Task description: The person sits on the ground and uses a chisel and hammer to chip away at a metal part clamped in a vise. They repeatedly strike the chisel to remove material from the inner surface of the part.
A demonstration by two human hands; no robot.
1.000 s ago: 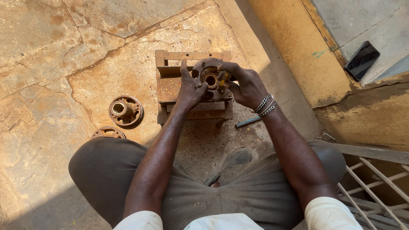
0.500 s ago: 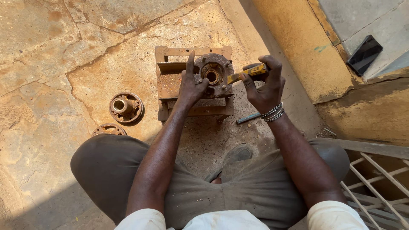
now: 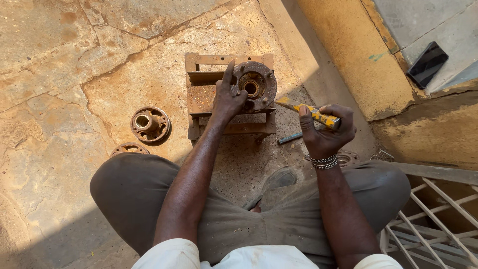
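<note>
A rusty round wheel hub [image 3: 258, 85] rests on a small rusty metal stand [image 3: 204, 97] on the stone floor. My left hand [image 3: 226, 98] presses on the hub's left side, index finger pointing up along its rim. My right hand [image 3: 326, 128] is closed around a yellow-handled chisel-like tool [image 3: 307, 109], held off to the right of the hub with its tip pointing toward the stand's right edge, apart from the hub.
A second rusty hub [image 3: 150, 123] and a rusty ring [image 3: 128, 148] lie on the floor at the left. A dark metal rod [image 3: 290, 138] lies beside the stand. A black phone [image 3: 427, 64] sits on the ledge at upper right. A white metal grille [image 3: 433, 219] is at lower right.
My right hand left the hub, took up the yellow-handled tool and drew it away to the right and down. My left hand stayed on the hub.
</note>
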